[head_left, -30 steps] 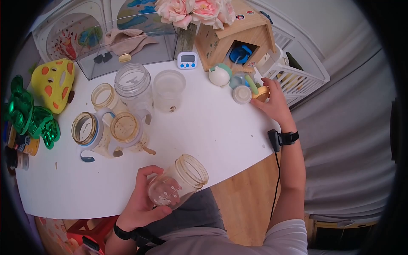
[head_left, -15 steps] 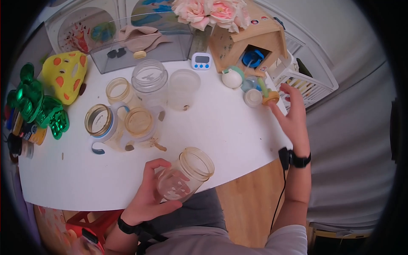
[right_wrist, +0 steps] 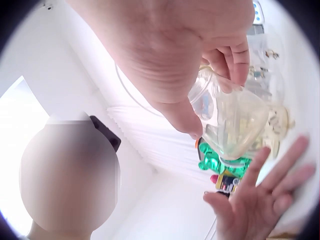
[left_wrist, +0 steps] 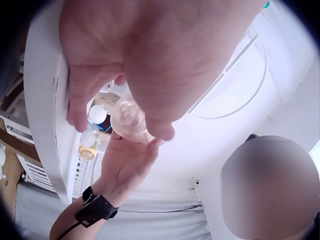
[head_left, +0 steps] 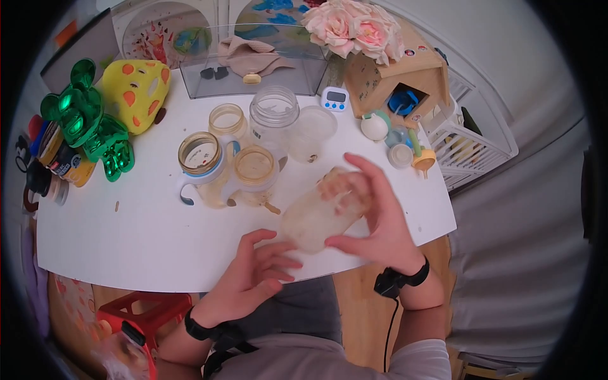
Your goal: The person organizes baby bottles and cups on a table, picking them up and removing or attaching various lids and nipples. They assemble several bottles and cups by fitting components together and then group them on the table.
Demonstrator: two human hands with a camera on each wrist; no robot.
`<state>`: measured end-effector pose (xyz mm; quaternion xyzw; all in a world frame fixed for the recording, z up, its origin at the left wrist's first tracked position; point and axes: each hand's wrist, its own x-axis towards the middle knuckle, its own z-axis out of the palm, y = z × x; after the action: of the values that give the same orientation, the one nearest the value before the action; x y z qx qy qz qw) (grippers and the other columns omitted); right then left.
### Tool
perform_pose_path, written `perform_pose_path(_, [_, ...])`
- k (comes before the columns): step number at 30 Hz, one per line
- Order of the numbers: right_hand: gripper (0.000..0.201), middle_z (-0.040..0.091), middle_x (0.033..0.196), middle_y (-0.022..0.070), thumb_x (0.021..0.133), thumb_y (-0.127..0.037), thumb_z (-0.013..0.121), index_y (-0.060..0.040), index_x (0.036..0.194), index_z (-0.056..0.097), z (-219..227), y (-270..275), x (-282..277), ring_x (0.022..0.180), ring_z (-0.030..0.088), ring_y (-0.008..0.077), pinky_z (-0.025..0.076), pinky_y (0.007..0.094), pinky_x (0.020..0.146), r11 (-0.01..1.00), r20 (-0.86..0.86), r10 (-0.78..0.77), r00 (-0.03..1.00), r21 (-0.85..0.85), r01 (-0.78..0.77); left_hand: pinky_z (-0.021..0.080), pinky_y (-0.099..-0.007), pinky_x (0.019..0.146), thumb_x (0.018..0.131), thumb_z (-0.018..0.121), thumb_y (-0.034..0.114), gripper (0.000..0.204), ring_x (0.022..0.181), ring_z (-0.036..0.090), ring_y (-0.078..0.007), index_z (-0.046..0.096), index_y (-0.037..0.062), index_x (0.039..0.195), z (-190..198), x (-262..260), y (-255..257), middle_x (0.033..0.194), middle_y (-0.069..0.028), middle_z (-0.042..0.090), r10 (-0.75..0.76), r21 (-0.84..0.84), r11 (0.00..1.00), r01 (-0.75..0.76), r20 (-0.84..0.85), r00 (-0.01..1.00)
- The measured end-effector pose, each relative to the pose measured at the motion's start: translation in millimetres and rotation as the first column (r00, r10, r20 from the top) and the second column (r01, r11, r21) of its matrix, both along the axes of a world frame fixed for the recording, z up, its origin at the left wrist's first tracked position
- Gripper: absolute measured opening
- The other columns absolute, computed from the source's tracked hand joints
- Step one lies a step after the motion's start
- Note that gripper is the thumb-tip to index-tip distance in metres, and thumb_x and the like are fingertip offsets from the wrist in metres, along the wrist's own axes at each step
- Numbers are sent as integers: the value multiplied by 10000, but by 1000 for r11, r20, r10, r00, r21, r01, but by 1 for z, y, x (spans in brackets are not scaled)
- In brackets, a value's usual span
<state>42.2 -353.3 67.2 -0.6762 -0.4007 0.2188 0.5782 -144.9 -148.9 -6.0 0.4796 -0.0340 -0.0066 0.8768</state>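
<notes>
A clear, faintly amber baby bottle without a top is tilted over the table's front edge. My right hand grips it around the neck, thumb on the near side. In the right wrist view the bottle hangs from that hand, its base toward the left hand. My left hand is beside the base with fingers spread; in the right wrist view that hand holds nothing. Far to the right lies a yellow-ringed bottle top, beside a small clear cap.
Left of the bottle stand two handled baby bottles, another amber bottle, a wide clear jar and a frosted cup. A timer and wooden house are behind; a green bear figure is at left.
The bottle has passed from my left hand to my right. My right hand came in from the yellow-ringed top to the middle; my left hand let go. The head view has turned left.
</notes>
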Motion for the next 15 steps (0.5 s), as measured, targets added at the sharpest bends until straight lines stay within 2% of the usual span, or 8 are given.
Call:
perform_pose_path(2, [1102, 644, 1373, 158, 756, -162, 973, -30, 1623, 306, 0, 1, 21, 1268, 632, 258, 503, 412, 1115, 990, 253, -116, 961, -52, 133, 550, -381, 1022, 1050, 641, 26, 611, 1179, 669, -227, 295, 61, 1552, 12, -20, 24, 1363, -175, 631, -94, 128, 986, 104, -84, 992])
perform_pose_path(3, [1082, 645, 1364, 173, 748, -149, 969, -23, 1608, 325, 2, 4, 24, 1234, 638, 274, 516, 415, 1094, 971, 326, -158, 932, -118, 206, 575, -340, 912, 1077, 587, 47, 425, 1026, 703, -189, 432, 34, 1472, 25, -28, 36, 1198, -158, 708, -53, 197, 977, 80, -139, 989])
perform_pose_path(5, [1074, 639, 1372, 184, 744, -148, 969, -14, 1599, 333, -2, 11, 27, 1229, 639, 291, 520, 418, 1083, 955, 374, -158, 914, -176, 237, 568, -297, 772, 1057, 598, 36, 207, 855, 699, -156, 605, -5, 1259, 36, -42, 61, 973, -112, 732, 138, 331, 939, -93, -115, 984])
perform_pose_path(7, [1067, 633, 1380, 196, 741, -147, 969, -5, 1591, 340, -12, 17, 29, 1225, 640, 308, 525, 421, 1073, 938, 417, -148, 897, -229, 262, 514, -268, 686, 1050, 603, 93, 167, 740, 627, -114, 616, 6, 1192, 45, -48, 87, 846, -44, 659, 384, 496, 809, -314, -42, 922])
perform_pose_path(8, [1065, 617, 1385, 196, 736, -153, 974, 6, 1582, 346, -18, 19, 31, 1219, 635, 312, 526, 418, 1062, 941, 451, -131, 883, -223, 254, 473, -246, 636, 1061, 654, 328, 307, 717, 595, -105, 604, 31, 1123, 48, -48, 98, 843, -38, 640, 503, 574, 711, -406, -11, 864])
perform_pose_path(10, [1064, 601, 1389, 197, 731, -159, 978, 16, 1573, 351, -22, 23, 33, 1214, 630, 316, 528, 415, 1052, 946, 481, -114, 869, -214, 243, 486, -253, 719, 1061, 631, 284, 268, 857, 617, -109, 595, 39, 1164, 50, -44, 116, 983, -33, 646, 607, 627, 587, -512, 78, 791])
perform_pose_path(14, [1101, 490, 1449, 209, 722, -181, 992, 31, 1575, 330, -22, 26, 38, 1263, 569, 316, 523, 399, 1053, 956, 509, -74, 858, -208, 205, 499, -281, 870, 1083, 570, 257, 262, 1033, 623, -121, 594, 45, 1237, 46, -23, 146, 1138, -35, 654, 586, 664, 587, -463, 47, 809])
perform_pose_path(15, [1112, 448, 1469, 217, 720, -186, 996, 32, 1578, 321, -22, 26, 38, 1286, 542, 319, 524, 395, 1051, 953, 498, -49, 866, -235, 189, 501, -300, 935, 1094, 543, 225, 252, 1096, 636, -144, 599, 37, 1252, 47, -11, 152, 1185, -58, 667, 576, 580, 669, -465, -9, 817])
